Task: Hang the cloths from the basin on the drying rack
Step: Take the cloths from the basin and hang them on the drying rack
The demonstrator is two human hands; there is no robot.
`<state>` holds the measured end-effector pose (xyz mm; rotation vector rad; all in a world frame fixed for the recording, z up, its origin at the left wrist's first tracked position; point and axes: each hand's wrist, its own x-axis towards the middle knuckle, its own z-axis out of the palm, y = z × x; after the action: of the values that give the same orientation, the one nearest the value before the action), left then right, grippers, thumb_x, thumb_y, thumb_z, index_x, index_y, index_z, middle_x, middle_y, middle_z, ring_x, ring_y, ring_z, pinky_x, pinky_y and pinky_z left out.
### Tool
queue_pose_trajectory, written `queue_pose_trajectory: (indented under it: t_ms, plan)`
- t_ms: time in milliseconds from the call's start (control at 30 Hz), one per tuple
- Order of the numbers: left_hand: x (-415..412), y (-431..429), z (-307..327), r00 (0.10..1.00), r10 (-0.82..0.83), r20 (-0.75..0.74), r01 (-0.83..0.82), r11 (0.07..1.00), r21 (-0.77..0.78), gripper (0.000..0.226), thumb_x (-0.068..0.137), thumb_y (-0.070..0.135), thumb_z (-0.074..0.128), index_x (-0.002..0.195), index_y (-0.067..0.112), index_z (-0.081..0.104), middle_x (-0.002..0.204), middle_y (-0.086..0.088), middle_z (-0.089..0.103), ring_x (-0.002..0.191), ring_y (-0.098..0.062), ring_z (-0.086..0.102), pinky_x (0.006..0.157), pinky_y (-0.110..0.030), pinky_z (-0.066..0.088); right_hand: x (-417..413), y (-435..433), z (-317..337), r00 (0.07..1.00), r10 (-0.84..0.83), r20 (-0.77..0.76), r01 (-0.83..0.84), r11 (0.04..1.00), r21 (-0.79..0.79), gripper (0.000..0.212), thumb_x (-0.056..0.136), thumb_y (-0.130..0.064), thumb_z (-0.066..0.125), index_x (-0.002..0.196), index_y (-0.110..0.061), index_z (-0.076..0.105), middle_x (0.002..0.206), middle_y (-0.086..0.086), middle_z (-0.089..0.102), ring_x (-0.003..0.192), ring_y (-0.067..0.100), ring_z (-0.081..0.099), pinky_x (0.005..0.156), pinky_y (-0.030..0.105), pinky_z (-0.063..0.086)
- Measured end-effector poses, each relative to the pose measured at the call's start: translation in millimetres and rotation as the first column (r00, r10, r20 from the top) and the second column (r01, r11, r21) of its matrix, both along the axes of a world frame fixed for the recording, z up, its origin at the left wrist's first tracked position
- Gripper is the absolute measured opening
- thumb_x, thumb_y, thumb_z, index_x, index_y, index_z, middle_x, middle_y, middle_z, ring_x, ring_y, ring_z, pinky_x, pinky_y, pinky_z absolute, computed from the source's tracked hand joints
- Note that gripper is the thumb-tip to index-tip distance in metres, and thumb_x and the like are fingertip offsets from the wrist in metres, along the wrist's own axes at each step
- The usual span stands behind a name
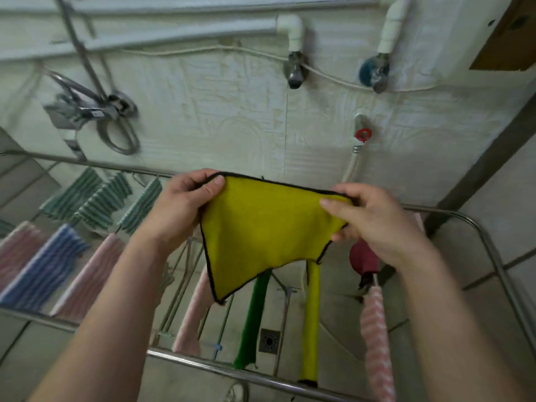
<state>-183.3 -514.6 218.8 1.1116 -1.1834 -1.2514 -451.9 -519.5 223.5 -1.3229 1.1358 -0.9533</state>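
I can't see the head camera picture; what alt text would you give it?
Two bare hands, left hand and right hand, hold a yellow cloth stretched by its top corners above a metal drying rack. Striped, green, yellow and pink cloths already hang on the rack's bars, and taps stick out of the wall behind.

Steel drying rack (490, 250) w/ striped cloths (43, 271), green cloth (252, 317), yellow one (311, 323) (all draped over rails).
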Motion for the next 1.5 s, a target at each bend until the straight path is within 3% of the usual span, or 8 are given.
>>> queue_pose_trajectory:
  t_ms: [133,267,500,900,1167,1333,1433,1500]
  plan:
    - [55,-14,-9,0.984,0.105,-0.142,-0.102,0.994,0.03,0.023,0.085,0.018,0.059,0.099,0.003,0.069,0.101,-0.018,0.065,0.096,-0.029,0.061,0.092,-0.044,0.046,55,-9,1,0.889,-0.034,0.457,-0.056,0.982,0.181,0.012,0.074,-0.015,0.063,0.076,-0.016,0.075,0.078,0.003,0.07,0.073,0.014,0.068,0.065,0.04,0.061]
    - [87,-28,-24,0.98,0.101,-0.168,-0.088,0.992,0.087,0.031,0.095,0.021,0.05,0.116,0.001,0.059,0.119,-0.022,0.06,0.111,-0.036,0.057,0.096,-0.054,0.046,99,-16,-8,0.885,-0.117,0.451,0.023,0.978,0.208,0.014,0.084,-0.013,0.06,0.094,-0.006,0.066,0.09,0.005,0.071,0.088,0.016,0.069,0.08,0.049,0.058]
    - [135,-63,-48,0.993,0.062,-0.099,-0.05,0.992,0.116,0.023,0.093,0.031,0.052,0.097,0.013,0.067,0.088,-0.003,0.072,0.08,-0.016,0.069,0.072,-0.03,0.057,145,-32,-27,0.894,-0.179,0.411,0.047,0.949,0.311,0.019,0.096,-0.013,0.051,0.111,-0.01,0.062,0.106,0.01,0.07,0.09,0.023,0.071,0.068,0.044,0.061]
    - [116,-150,-150,0.775,0.134,0.618,-0.28,0.949,0.146,0.028,0.1,0.025,0.043,0.095,0.005,0.061,0.073,-0.002,0.053,0.072,-0.019,0.047,0.049,-0.02,0.029,190,-119,-138,0.931,-0.358,-0.074,0.354,0.83,0.431,0.069,0.1,-0.008,0.038,0.152,-0.033,0.0,0.158,-0.006,0.014,0.129,0.02,0.037,0.088,0.039,0.049]
    - [107,-186,-175,0.58,0.113,0.806,-0.383,0.912,0.148,0.032,0.099,0.035,0.04,0.106,0.012,0.061,0.1,-0.014,0.067,0.087,-0.033,0.06,0.068,-0.033,0.04,202,-152,-176,0.821,-0.48,-0.311,0.56,0.784,0.268,0.064,0.087,-0.03,0.044,0.147,-0.027,0.022,0.156,-0.008,0.021,0.136,0.016,0.035,0.108,0.041,0.04]
    - [99,-181,-182,0.571,0.192,0.798,-0.381,0.923,0.051,0.031,0.094,0.027,0.051,0.12,0.01,0.053,0.115,-0.011,0.062,0.102,-0.029,0.058,0.079,-0.033,0.042,209,-142,-176,0.779,-0.356,-0.516,0.474,0.873,0.113,0.063,0.094,-0.02,0.053,0.149,-0.019,0.022,0.157,0.0,0.021,0.123,0.019,0.052,0.089,0.02,0.046]
    - [90,-159,-181,0.631,0.177,0.756,-0.193,0.979,-0.068,0.036,0.09,0.014,0.056,0.126,0.015,0.054,0.124,-0.006,0.058,0.097,-0.015,0.057,0.084,-0.027,0.043,214,-132,-176,0.815,-0.223,-0.535,0.341,0.93,0.133,0.051,0.097,-0.018,0.049,0.146,-0.02,0.033,0.134,-0.001,0.049,0.1,0.017,0.063,0.072,0.019,0.047]
    - [81,-144,-185,0.66,-0.01,0.751,0.029,1.0,-0.012,0.04,0.09,0.013,0.058,0.13,0.019,0.054,0.135,-0.002,0.053,0.115,-0.014,0.053,0.097,-0.027,0.043,221,-127,-181,0.875,-0.127,-0.467,0.234,0.956,0.178,0.038,0.096,-0.014,0.047,0.133,-0.021,0.05,0.12,0.0,0.061,0.106,0.021,0.063,0.083,0.029,0.05]
